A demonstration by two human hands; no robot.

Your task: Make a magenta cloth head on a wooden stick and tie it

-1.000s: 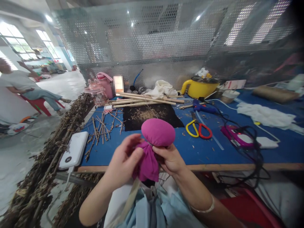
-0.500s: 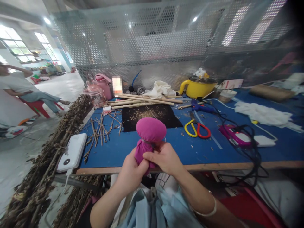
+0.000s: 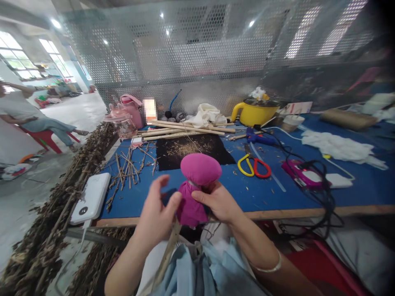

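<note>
A magenta cloth bundle [image 3: 201, 169] with a round, stuffed top, a tied neck and a loose gathered tail is held upright over the table's front edge. My right hand [image 3: 219, 202] pinches its neck from the right, thumb in front and the other fingers partly hidden behind. Just left of the tail is my left hand [image 3: 160, 207], its thumb and fingers spread, with nothing in it. Behind the bundle lies a black cloth [image 3: 216, 150] strewn with plant bits. Scissors [image 3: 253, 165] with yellow and red handles lie to the right.
Thin twigs [image 3: 128, 168] and a white power bank [image 3: 91, 197] lie left. Long sticks [image 3: 185, 130], a yellow pot [image 3: 257, 113], a blue glue gun [image 3: 262, 138] and white cloth [image 3: 339, 146] lie behind and right. Black cables hang over the right front edge. A person sits far left.
My left hand has let go of the cloth tail and moved left, its fingers opening. The bundle, still in my right hand, has shifted slightly right, and its tail hangs looser.
</note>
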